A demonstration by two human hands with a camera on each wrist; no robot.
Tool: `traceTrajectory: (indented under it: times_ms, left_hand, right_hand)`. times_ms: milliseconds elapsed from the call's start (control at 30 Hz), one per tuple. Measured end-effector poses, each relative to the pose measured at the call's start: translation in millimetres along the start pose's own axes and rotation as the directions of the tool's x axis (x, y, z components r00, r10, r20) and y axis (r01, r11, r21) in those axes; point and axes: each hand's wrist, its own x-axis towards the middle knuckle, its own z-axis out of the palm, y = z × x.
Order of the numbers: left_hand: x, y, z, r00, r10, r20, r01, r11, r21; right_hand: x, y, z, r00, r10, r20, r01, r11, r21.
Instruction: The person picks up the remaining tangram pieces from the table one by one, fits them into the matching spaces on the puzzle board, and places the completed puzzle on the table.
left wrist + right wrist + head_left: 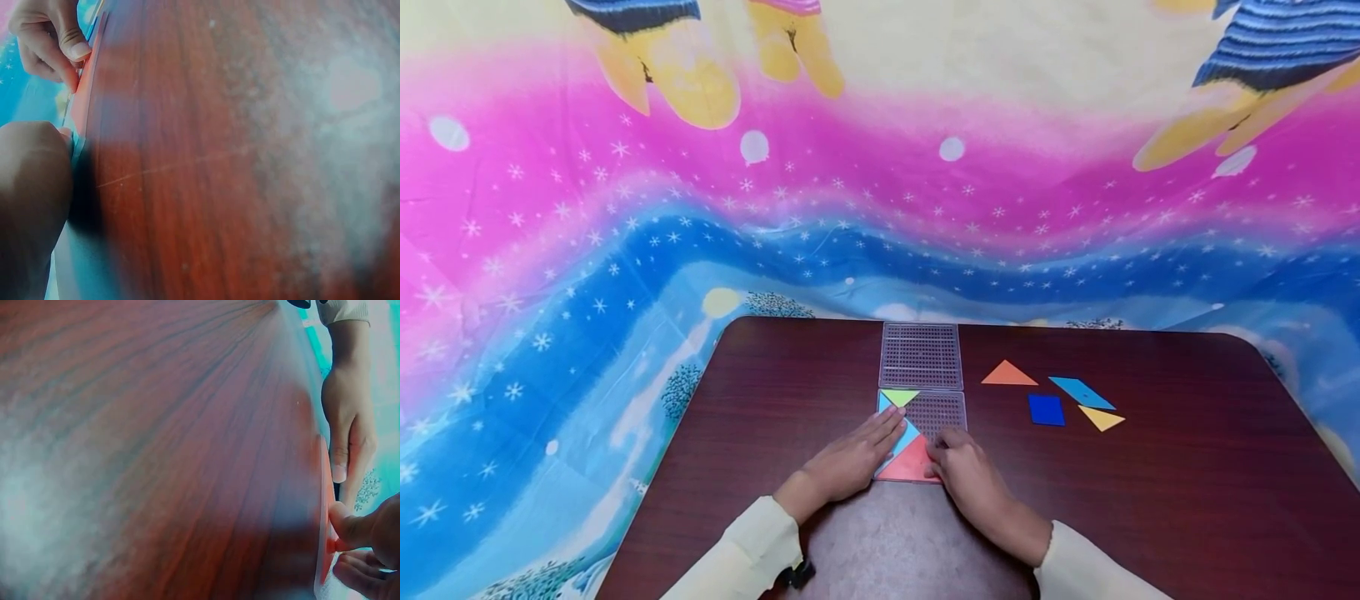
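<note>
The red triangle lies in the near half of a see-through case, at the side close to the person. The right hand has bent fingers, and its thumb and pointing finger seem to pinch the red triangle at its right edge. The left hand lies flat, its fingers straight and close together, on a light blue triangle.

The red triangle looks thin, light and stiff, maybe card or plastic; I can't tell which. It may be a bit slippery and slide easily. Its flat face gives little to grab, so the edge or a corner is likely the best place to hold. It doesn't look easy to break, but a thin corner might bend.

The case's near half holds the red, light blue and green triangles, and part of its dotted bottom shows. The far half has no pieces in it. On the table, to the right, are an orange triangle, a dark blue square, a blue slanted piece and a yellow triangle.
</note>
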Motion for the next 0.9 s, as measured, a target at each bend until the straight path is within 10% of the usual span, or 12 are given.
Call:
traceTrajectory:
  times_ms: [433,900]
  left_hand:
    - [-0.9,-2.1,-1.6,1.0,-0.003,-0.002,0.002,0.998,-0.063]
    - [0.9,-1.9,-3.1,1.0,-0.008,0.015,0.009,0.996,-0.09]
  right_hand:
    - [4.1,4.3,7.7,0.968,-0.25,-0.016,0.25,0.963,0.096]
    - [0.2,3.8,8.6,0.974,-0.229,0.002,0.228,0.971,0.078]
